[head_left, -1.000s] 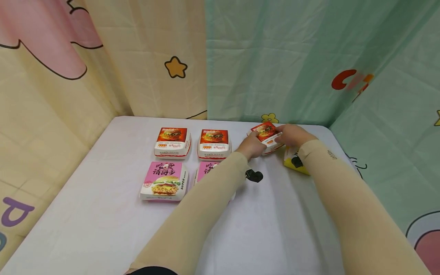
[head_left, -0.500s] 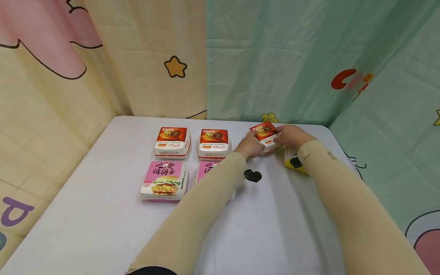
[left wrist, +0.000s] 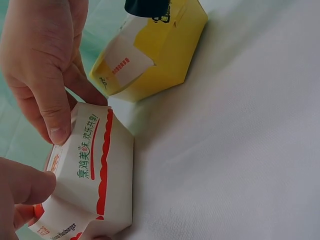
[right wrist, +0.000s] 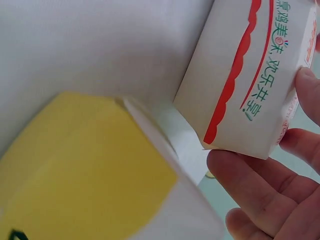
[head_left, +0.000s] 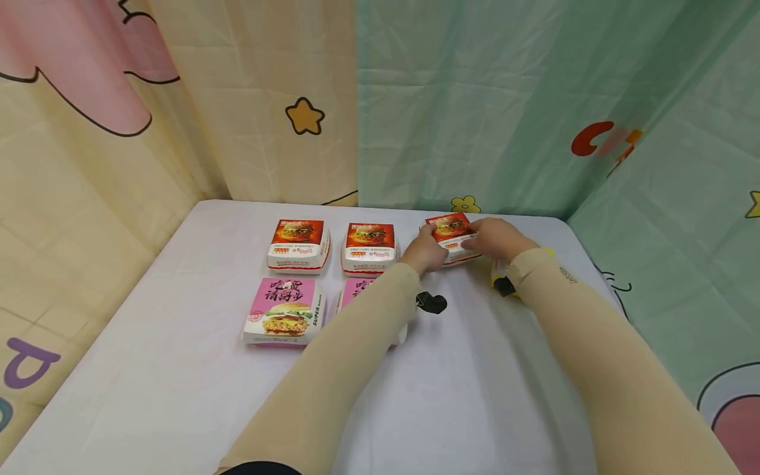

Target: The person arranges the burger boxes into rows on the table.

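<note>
Far side, white rectangular tbl point(head_left: 451, 396) | my L hand point(head_left: 424, 251) + R hand point(head_left: 497, 239) clamped on squarish red-and-white card box point(head_left: 450, 227), R of 2 matching boxes point(head_left: 299, 247) | those + 2 pink-and-white card boxes point(head_left: 284, 313) prob. done; this + yellow-and-white card box point(left wrist: 170, 57) prob. left

Closed red-topped burger box point(head_left: 452, 236), askew

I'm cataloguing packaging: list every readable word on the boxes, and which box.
"吃货请留步": left pink box
"SUPER": left pink box
"美味, 欢乐共享!": held box
"Hamburger": held box
"吃", "请": right pink box
Remaining print, yellow box included: too small or blurred.
</note>
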`<state>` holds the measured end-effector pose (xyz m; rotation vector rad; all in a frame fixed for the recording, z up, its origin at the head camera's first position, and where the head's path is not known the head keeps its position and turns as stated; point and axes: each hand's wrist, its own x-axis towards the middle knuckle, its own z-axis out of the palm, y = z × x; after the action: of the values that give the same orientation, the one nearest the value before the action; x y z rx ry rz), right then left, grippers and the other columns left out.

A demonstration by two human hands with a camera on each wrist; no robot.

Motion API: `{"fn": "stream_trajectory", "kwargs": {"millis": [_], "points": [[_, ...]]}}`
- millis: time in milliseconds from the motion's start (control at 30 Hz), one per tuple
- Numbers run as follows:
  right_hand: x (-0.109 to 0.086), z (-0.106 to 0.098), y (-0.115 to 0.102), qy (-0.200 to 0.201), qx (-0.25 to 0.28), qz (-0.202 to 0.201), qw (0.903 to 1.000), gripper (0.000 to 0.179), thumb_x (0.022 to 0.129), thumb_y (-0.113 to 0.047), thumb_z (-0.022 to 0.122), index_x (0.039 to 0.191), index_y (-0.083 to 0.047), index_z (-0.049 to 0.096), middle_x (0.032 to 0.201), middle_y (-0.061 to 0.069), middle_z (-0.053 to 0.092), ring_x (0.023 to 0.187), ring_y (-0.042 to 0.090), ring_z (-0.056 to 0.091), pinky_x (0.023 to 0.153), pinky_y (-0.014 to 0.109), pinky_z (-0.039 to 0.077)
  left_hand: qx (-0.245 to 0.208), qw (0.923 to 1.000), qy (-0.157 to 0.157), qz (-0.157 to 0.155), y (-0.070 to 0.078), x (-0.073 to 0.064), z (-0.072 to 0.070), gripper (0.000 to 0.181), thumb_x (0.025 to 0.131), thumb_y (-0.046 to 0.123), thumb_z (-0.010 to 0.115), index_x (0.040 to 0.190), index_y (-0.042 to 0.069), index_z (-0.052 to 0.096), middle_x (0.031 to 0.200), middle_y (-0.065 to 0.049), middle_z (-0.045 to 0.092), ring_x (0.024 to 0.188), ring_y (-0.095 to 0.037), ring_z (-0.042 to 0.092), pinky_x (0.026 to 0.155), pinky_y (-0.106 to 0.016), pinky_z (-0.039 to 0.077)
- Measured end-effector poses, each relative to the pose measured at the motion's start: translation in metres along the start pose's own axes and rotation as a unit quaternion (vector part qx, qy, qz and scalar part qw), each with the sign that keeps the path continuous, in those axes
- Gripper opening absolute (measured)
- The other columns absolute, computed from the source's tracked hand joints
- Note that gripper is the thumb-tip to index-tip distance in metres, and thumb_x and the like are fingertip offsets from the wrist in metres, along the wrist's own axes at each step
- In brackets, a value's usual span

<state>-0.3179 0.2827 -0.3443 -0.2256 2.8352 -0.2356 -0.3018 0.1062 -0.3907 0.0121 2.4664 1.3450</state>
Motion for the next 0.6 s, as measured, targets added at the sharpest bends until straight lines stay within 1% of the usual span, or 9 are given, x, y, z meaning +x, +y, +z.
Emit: {"fn": "stream_trajectory", "kwargs": {"millis": [100, 233, 333, 467, 600], "points": [[-0.001, 0.002, -0.004, 0.003, -0.001, 0.003, 1.0, 0.066, 0.103, -0.035, 0.064, 0.154, 0.004, 0.047, 0.152, 0.027, 0.055, 0.14, 0.045, 0.051, 0.121, 0.058, 0.038, -0.011, 0.9999, -0.002, -0.003, -0.001, -0.002, -0.004, 0.072, 0.101, 0.019, 0.063, 0.165, 0.026, 0.031, 0.16, -0.012, 0.049, 0.122, -0.029, 0.054, 0.102, -0.044, 0.048], [0.0, 0.005, -0.007, -0.002, 0.012, 0.027, 0.9996, 0.07, 0.104, -0.037, 0.064, 0.158, 0.002, 0.042, 0.154, 0.027, 0.053, 0.139, 0.043, 0.051, 0.122, 0.059, 0.037, -0.029, 0.9994, -0.012, -0.01, -0.003, -0.002, -0.007, 0.073, 0.1, 0.016, 0.059, 0.166, 0.027, 0.028, 0.163, -0.012, 0.045, 0.123, -0.03, 0.052, 0.103, -0.045, 0.047], [0.001, 0.008, -0.008, -0.01, 0.028, 0.041, 0.9987, 0.073, 0.103, -0.04, 0.065, 0.162, -0.004, 0.039, 0.157, 0.025, 0.05, 0.138, 0.042, 0.05, 0.122, 0.06, 0.036, -0.037, 0.9991, -0.014, -0.017, -0.003, -0.002, -0.007, 0.074, 0.1, 0.013, 0.057, 0.166, 0.028, 0.028, 0.163, -0.013, 0.045, 0.122, -0.03, 0.052, 0.103, -0.045, 0.047], [0.0, 0.011, -0.01, -0.02, 0.048, 0.049, 0.9974, 0.074, 0.104, -0.042, 0.064, 0.165, -0.012, 0.035, 0.16, 0.025, 0.046, 0.139, 0.044, 0.046, 0.122, 0.063, 0.034, -0.032, 0.9993, -0.005, -0.018, -0.005, -0.001, -0.008, 0.074, 0.098, 0.011, 0.055, 0.165, 0.029, 0.03, 0.161, -0.013, 0.048, 0.12, -0.03, 0.053, 0.1, -0.044, 0.047], [-0.003, 0.012, -0.014, -0.031, 0.06, 0.06, 0.996, 0.074, 0.105, -0.042, 0.062, 0.167, -0.015, 0.031, 0.164, 0.025, 0.041, 0.142, 0.044, 0.042, 0.124, 0.063, 0.032, -0.023, 0.9996, 0.005, -0.014, -0.006, -0.001, -0.008, 0.074, 0.097, 0.008, 0.054, 0.164, 0.029, 0.031, 0.157, -0.013, 0.052, 0.116, -0.03, 0.054, 0.093, -0.041, 0.046]]}}
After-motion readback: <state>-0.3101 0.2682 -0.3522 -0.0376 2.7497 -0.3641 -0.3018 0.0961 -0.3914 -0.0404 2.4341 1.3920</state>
